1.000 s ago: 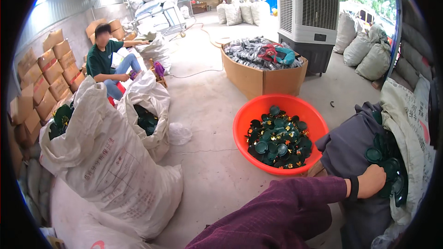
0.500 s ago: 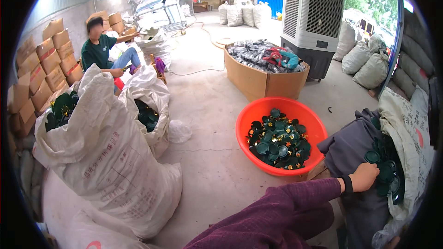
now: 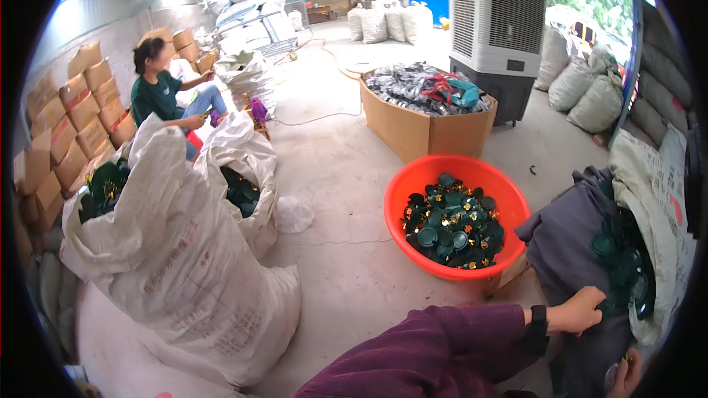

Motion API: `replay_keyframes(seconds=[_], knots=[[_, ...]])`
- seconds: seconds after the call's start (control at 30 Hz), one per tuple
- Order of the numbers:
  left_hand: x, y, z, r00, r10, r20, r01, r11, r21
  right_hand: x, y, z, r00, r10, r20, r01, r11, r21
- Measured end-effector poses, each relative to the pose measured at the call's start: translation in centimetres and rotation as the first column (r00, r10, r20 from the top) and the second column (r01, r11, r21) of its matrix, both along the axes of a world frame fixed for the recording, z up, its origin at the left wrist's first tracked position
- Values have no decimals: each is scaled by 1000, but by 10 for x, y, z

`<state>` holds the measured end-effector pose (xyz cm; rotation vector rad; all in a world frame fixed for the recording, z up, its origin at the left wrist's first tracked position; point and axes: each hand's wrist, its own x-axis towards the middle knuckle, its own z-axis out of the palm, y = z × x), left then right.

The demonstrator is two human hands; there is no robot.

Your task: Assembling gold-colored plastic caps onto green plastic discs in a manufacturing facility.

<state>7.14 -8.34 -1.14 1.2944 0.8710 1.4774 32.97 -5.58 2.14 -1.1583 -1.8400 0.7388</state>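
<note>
My left hand (image 3: 579, 312), in a purple sleeve with a black wristband, reaches across to the right. Its fingers are curled closed beside dark green round discs (image 3: 623, 265) in the mouth of a white woven sack (image 3: 640, 173). What they pinch, if anything, is hidden. At the lower right rim my right hand (image 3: 628, 377) is partly in view, closed on a small piece with a gold-coloured part. Grey cloth (image 3: 564, 228) lies between the sack and an orange-red basin (image 3: 398, 214), which holds many green discs with gold-coloured parts.
Two large white sacks (image 3: 228, 302) of green pieces stand at the left. Beyond the basin are a cardboard bin (image 3: 413, 133) of grey-black packets and an air cooler (image 3: 490, 22). A seated co-worker (image 3: 158, 88) in green works near stacked boxes (image 3: 81, 110).
My left hand has drawn down and slightly left from the green discs. My right hand has come further into view with a small piece. The co-worker's head and arms have moved.
</note>
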Motion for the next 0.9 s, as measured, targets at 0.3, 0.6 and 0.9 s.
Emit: replay_keyframes(seconds=[0.3,0.6,0.9], knots=[[-29,-42,-6,998,-41,-53,24,959,-284,-114,-20,-39,795,292,-532,-457,865,-208],[-8,-39,-12,992,-33,-118,4,971,-239,-95,-25,-50,891,377,-251,-382,924,32],[-7,-35,-20,992,-14,-125,-21,961,-276,-98,-15,-54,911,412,-16,-402,896,187]])
